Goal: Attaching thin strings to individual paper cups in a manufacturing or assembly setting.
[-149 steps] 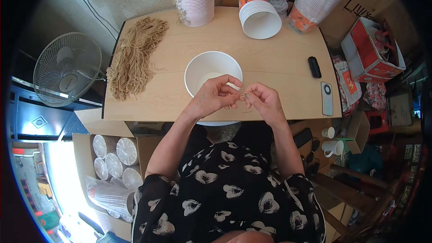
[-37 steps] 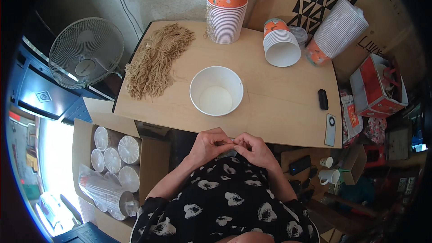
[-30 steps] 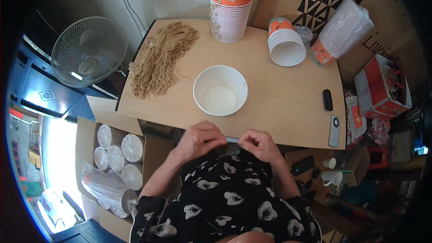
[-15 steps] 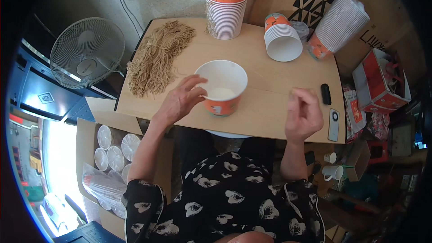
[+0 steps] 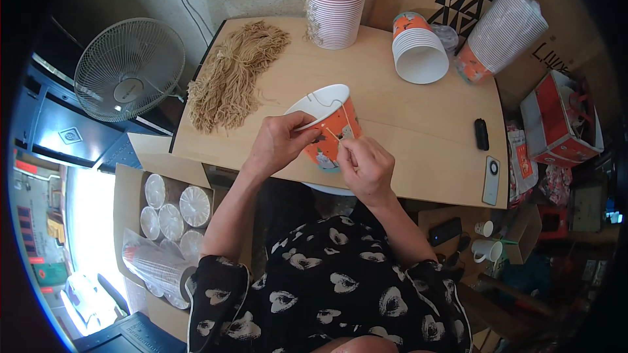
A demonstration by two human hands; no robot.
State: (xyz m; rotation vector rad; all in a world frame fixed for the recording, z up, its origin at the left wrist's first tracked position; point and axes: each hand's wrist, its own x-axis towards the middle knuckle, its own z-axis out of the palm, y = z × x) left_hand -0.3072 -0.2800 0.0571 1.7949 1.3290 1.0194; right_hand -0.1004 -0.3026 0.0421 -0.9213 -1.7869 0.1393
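An orange printed paper bucket (image 5: 324, 158) with a white rim stands tilted near the table's front edge. My left hand (image 5: 278, 145) grips its near left side, thumb and fingers closed at the rim. A thin tan string (image 5: 345, 112) loops over the bucket's mouth and down its outer wall. Against that wall, my right hand (image 5: 367, 171) is closed in a pinch on the string. To the left, a bundle of tan strings (image 5: 229, 82) lies spread on the wooden table (image 5: 405, 134).
Behind stand a tall bucket stack (image 5: 337, 16), a tipped stack (image 5: 422, 59) and a bagged stack (image 5: 500, 33). A black object (image 5: 481, 134) and a phone (image 5: 490, 181) lie at the right edge. A fan (image 5: 129, 68) and a carton of wrapped stacks (image 5: 169, 221) are left.
My right hand has come left from the table's right side to the bucket with string in its pinch. The bucket has tilted, and my left hand has tightened on its side.
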